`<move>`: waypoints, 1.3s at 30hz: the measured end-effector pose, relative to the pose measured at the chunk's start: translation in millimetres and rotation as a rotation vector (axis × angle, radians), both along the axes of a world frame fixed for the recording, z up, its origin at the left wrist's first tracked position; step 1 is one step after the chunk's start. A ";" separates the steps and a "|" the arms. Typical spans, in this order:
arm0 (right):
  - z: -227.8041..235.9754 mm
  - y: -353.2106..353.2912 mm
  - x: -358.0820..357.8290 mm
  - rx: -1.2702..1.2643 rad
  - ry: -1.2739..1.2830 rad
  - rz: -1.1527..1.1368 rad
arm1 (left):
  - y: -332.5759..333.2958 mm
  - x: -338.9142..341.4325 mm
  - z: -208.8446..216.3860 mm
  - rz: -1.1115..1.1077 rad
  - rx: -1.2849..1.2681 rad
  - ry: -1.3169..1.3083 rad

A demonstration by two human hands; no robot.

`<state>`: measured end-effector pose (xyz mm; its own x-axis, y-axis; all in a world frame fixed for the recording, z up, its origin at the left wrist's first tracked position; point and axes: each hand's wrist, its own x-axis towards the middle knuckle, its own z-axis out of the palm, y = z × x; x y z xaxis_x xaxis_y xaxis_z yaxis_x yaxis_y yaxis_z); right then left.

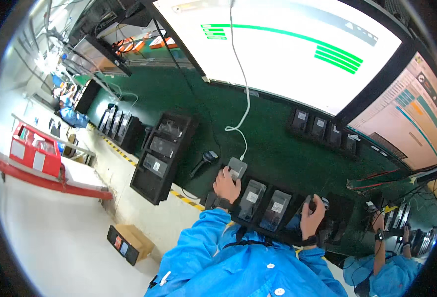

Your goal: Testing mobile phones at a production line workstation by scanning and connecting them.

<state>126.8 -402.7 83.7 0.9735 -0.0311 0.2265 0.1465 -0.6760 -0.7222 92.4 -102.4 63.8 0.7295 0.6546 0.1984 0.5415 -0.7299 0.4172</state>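
My left hand (227,184) gripped small grey box (237,168) on white cable (242,99), near edge of green bench (228,114). Right hand (311,214) clenched around dark scanner (320,203) over black tray (265,208) of phones. Bright screen (278,44) stood behind; pale floor (55,237) lay left.

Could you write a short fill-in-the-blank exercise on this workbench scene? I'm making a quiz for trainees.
1. The left hand rests on a small grey device joined to a ____ cable.
2. The right hand grips a dark ____ scanner.
3. The bench mat is dark ____.
4. The person's sleeves are ____.

Missing words: white; handheld; green; blue
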 end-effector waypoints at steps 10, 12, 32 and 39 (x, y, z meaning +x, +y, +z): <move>-8.7 164.6 -15.7 0.314 0.142 0.243 | 56.0 -35.3 8.1 -0.438 -0.916 -0.181; -10.5 195.2 -5.7 0.229 -0.027 0.413 | 48.2 -53.3 3.3 -0.532 -0.890 -0.176; -8.4 151.0 -45.0 0.673 0.464 -0.016 | 166.1 10.0 -25.6 -0.098 -0.158 0.107; -42.8 133.2 -54.1 0.622 0.564 0.059 | 213.4 -3.9 -74.9 -0.256 -0.735 0.490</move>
<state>72.7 -269.4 40.8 0.9396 0.0653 -0.3360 -0.3255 -0.1334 -0.9361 88.6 111.0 -11.1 0.7623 0.3007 -0.5731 0.6386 -0.4935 0.5905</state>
